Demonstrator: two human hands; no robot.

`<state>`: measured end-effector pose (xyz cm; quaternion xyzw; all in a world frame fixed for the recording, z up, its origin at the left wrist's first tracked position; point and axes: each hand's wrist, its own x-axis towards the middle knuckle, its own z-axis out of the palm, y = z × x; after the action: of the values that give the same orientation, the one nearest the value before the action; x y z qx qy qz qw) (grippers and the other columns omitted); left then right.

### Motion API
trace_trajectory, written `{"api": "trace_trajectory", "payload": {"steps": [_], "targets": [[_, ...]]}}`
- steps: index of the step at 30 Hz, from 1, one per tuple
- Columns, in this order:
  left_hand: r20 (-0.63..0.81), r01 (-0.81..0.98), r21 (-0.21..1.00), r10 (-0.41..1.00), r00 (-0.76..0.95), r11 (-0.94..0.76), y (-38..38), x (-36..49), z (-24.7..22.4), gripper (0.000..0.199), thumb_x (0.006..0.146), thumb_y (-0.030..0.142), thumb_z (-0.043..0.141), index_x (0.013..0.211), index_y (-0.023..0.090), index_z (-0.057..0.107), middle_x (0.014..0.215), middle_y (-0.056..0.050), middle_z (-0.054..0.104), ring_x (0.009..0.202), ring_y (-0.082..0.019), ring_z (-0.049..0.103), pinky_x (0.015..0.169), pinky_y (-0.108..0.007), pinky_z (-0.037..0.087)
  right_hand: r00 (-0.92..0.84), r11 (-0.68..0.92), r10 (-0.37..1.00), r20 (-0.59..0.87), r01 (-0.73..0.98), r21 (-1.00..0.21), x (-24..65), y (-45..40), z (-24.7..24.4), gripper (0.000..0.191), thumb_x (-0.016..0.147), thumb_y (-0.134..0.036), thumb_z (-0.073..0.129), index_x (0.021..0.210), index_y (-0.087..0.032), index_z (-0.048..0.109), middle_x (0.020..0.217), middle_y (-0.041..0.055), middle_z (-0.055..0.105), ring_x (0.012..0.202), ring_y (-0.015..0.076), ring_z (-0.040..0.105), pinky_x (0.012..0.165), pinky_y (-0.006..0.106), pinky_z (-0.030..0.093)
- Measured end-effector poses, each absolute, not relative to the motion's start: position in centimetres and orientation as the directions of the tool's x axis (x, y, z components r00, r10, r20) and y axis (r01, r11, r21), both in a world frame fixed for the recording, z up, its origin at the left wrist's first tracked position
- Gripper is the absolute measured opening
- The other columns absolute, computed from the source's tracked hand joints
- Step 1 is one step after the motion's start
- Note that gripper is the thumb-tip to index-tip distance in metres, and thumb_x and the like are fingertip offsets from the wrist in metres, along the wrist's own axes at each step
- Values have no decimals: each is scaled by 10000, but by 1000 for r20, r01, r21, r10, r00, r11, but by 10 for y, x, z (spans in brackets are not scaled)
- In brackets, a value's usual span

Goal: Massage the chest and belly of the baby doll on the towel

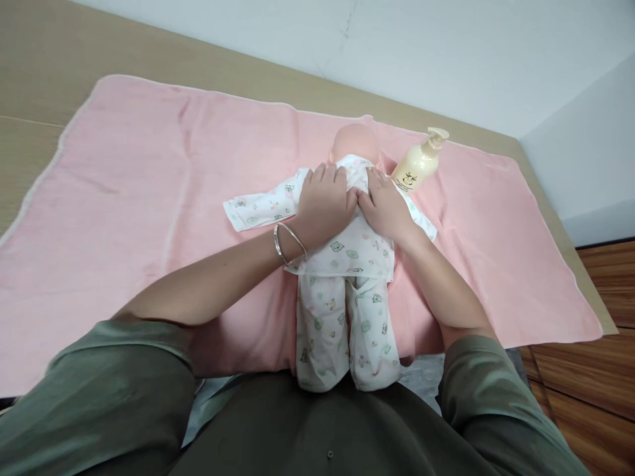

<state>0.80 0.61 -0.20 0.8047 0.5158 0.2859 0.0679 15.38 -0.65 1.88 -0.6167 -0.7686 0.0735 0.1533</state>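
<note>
A baby doll (347, 254) in white printed top and trousers lies on a pink blanket (238, 145), its bald head away from me and no face showing. Flat on the left side of its upper back rests my left hand (327, 198), a silver bangle at the wrist. My right hand (387, 203) lies on the right side of the upper back, fingers pointing toward the head. Both thumbs meet near the middle. Neither hand holds anything. The doll's sleeves spread out to the sides.
A cream pump bottle (417, 165) lies tilted on the blanket, right of the doll's head. The blanket covers much of a wooden table (198, 59). Behind it is a white wall (397, 53). Brown wood-grain boards (585, 383) show at the lower right.
</note>
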Motion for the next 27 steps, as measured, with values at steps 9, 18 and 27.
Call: {"api": "trace_trajectory", "payload": {"steps": [9, 18, 27], "targets": [[309, 777, 407, 873, 377, -479, 16, 3, 7, 348, 895, 253, 414, 1161, 138, 607, 1196, -184, 650, 1171, -363, 571, 1025, -525, 426, -163, 213, 965, 204, 943, -254, 143, -22, 20, 487, 979, -272, 320, 1369, -24, 476, 1457, 238, 519, 1418, 337, 431, 1179, 549, 332], [413, 791, 362, 846, 337, -493, -7, 11, 2, 444, 966, 266, 331, 1306, 68, 538, 1415, -214, 544, 1368, -370, 445, 1136, -528, 324, -129, 168, 980, 150, 941, -292, 149, -6, 21, 447, 979, -241, 341, 1362, -56, 478, 1509, 212, 470, 1456, 321, 383, 1198, 535, 308], [309, 770, 453, 889, 337, -449, 22, 3, 1, 479, 895, 276, 438, 1324, 89, 538, 1441, -193, 534, 1353, -349, 469, 1153, -519, 331, -181, 228, 958, 222, 951, -210, 139, -29, 25, 432, 993, -254, 317, 1266, -25, 561, 1365, 248, 601, 1354, 340, 507, 1161, 512, 361]]}}
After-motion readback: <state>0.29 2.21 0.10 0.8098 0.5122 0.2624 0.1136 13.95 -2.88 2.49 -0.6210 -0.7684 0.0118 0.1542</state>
